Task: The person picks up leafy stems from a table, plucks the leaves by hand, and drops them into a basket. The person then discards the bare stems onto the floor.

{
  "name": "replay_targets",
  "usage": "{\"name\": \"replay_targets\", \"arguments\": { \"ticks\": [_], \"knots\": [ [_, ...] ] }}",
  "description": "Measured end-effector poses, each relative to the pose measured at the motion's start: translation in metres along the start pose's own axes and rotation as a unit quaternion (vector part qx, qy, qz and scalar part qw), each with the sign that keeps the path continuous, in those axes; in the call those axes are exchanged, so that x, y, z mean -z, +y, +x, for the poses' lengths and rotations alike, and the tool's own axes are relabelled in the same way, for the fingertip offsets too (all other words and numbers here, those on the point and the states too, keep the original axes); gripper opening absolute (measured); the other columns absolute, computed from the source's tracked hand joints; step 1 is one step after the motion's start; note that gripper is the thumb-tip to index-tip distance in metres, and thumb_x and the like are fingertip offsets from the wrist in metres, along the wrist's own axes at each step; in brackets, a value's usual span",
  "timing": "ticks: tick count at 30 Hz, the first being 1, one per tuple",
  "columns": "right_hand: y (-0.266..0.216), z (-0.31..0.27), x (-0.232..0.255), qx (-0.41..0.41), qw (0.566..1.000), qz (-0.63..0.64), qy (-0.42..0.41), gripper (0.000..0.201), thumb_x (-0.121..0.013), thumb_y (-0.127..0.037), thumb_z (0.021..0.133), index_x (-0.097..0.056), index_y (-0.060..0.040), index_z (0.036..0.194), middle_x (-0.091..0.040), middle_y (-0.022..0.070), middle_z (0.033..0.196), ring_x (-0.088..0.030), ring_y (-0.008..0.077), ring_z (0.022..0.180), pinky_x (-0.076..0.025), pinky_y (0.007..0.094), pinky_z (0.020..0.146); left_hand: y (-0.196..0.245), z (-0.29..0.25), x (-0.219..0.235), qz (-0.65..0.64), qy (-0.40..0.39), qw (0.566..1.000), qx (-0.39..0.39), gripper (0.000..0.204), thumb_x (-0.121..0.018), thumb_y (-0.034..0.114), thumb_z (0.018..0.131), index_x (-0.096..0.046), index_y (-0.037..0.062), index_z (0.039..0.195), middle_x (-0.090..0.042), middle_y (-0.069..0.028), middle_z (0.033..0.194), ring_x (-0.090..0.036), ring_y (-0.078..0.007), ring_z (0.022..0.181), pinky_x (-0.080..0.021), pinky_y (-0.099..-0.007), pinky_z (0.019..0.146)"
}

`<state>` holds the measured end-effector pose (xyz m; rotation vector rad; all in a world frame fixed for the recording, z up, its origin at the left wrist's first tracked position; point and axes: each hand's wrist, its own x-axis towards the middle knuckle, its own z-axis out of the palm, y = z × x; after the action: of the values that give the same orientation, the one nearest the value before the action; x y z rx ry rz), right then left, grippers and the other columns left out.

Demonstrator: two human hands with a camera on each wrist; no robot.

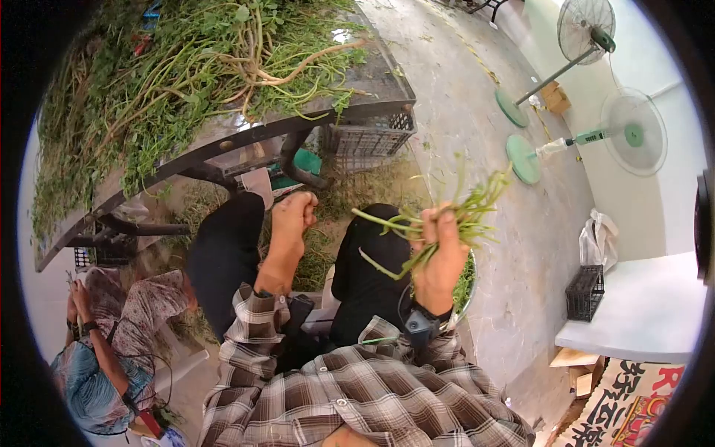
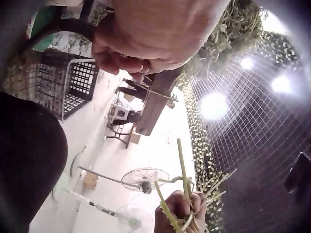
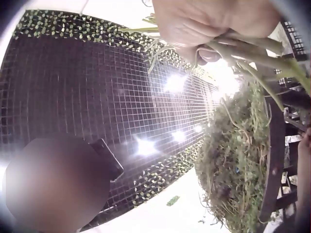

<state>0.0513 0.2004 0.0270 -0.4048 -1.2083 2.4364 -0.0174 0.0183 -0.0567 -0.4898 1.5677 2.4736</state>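
1 bunch of green stems (image 1: 478, 216) is up in the right hand (image 1: 441, 261).
Right fingers clamp round the bunch, beside the right knee (image 1: 372, 253); left hand (image 1: 289, 231) has its fingers curled together, near the table (image 1: 395, 97) bearing heaped greens (image 1: 171, 97).

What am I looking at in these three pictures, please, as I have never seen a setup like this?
There is no robot here: a person works with two bare hands. The largest picture comes from a camera on the head, looking forward and down; the second and third come from the left and right wrists. The right hand grips a bunch of green stems. The left hand has curled fingers; whether they hold anything, I cannot tell. A big heap of greens lies on the table.
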Motion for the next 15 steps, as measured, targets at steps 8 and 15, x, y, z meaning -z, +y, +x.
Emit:
{"name": "replay_targets", "arguments": {
  "ticks": [8, 15],
  "knots": [
    [0.010, 0.029, 0.023, 0.011, 0.997, 0.043, 0.070, 0.015, -0.057, -0.023, 0.088, -0.054, -0.0086, 0.090, -0.051, -0.0034, 0.078, -0.044, 0.0049, 0.063, -0.034, 0.0216, 0.049, 0.015, -0.063, -0.045, 0.253, -0.298, 0.889, -0.239, 0.013, -0.057, 0.008, 0.081, -0.064, 0.0006, 0.088, -0.051, -0.0027, 0.064, -0.049, -0.0128, 0.058, -0.039, -0.0248, 0.055],
    [0.022, 0.028, 0.013, -0.007, 0.996, 0.027, 0.083, 0.017, -0.059, -0.024, 0.087, -0.052, -0.0084, 0.087, -0.049, -0.0025, 0.076, -0.044, 0.0061, 0.064, -0.035, 0.0220, 0.050, -0.007, -0.070, -0.048, 0.349, -0.313, 0.829, -0.305, 0.015, -0.059, 0.004, 0.079, -0.063, 0.0003, 0.093, -0.056, -0.0112, 0.074, -0.053, -0.0214, 0.061, -0.042, -0.0309, 0.056]
  ]
}}
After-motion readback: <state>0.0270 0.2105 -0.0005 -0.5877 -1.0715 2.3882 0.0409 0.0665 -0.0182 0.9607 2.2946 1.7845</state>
